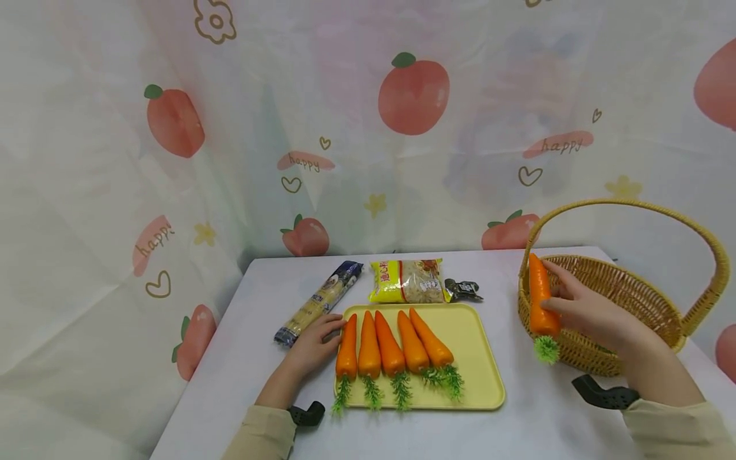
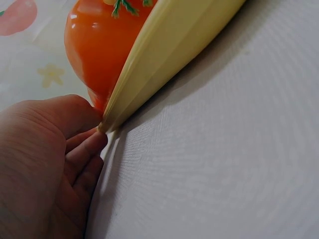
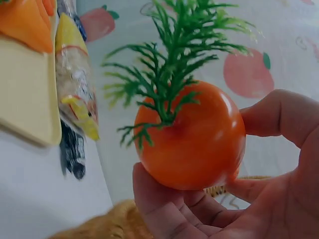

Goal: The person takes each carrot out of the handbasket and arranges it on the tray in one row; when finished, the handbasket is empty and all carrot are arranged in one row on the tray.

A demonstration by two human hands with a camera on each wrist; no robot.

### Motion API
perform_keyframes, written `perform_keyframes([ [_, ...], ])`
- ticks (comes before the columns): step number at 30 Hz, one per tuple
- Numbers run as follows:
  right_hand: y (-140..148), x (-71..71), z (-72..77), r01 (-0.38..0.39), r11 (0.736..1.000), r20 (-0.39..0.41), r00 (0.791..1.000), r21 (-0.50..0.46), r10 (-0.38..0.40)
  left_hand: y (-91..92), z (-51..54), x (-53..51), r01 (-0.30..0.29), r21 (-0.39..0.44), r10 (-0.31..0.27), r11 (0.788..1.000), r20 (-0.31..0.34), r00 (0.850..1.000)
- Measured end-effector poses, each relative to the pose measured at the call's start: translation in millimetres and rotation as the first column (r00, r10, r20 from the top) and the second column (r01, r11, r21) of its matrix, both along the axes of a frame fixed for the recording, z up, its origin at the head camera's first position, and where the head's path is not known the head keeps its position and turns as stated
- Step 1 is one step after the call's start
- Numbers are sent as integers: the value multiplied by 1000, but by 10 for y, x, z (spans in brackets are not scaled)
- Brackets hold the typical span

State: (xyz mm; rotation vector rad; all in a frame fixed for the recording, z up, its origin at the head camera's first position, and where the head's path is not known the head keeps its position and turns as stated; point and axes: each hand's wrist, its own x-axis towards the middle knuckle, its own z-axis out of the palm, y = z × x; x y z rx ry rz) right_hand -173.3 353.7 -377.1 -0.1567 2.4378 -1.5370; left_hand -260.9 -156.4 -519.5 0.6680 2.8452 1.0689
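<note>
My right hand (image 1: 598, 313) grips a carrot (image 1: 540, 300) beside the near left rim of a wicker basket (image 1: 644, 300), tip up and green leaves down. In the right wrist view, thumb and fingers wrap the carrot's thick orange end (image 3: 194, 144). At the yellow tray (image 1: 477, 358), my left hand (image 1: 313, 345) pinches the left rim between thumb and fingers, as the left wrist view shows at the tray's edge (image 2: 164, 55). Several carrots (image 1: 391, 345) lie side by side on the tray, leaves toward me; the leftmost carrot (image 1: 347, 351) is right by my left fingertips.
Behind the tray lie a yellow bag of noodles (image 1: 408, 281) and a small dark packet (image 1: 462, 289). A long packet of noodles (image 1: 319, 303) slants at the left, just beyond my left hand. The basket's tall handle (image 1: 627, 203) arches over it. A printed curtain (image 1: 356, 128) hangs behind the white table (image 1: 230, 377).
</note>
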Motion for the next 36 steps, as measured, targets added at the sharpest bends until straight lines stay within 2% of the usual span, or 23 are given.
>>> perform_keyframes([
  [3,-134,35,-47,-14,1000,19,1000,-15,14,3,-2,10,9,9,-9,1000,-6,1000],
  [6,-271,17,-116,-23,1000,44,999,20,22,6,-2,13,9,15,-9,1000,-4,1000],
  [8,-366,-17,-177,-28,999,60,998,40,25,9,10,20,6,19,-6,1000,2,1000],
  [16,-723,-173,-476,-73,997,140,988,25,69,15,8,15,5,7,-5,1000,-9,1000],
  [19,-843,-230,-566,-68,997,180,982,40,59,13,5,14,4,10,-4,1000,-11,1000],
  [27,-1065,-351,-756,-74,994,181,982,74,60,16,14,28,4,15,-3,1000,-12,1000],
  [36,-1129,-420,-797,-117,986,146,984,116,100,18,30,31,0,13,1,1000,-9,1000],
])
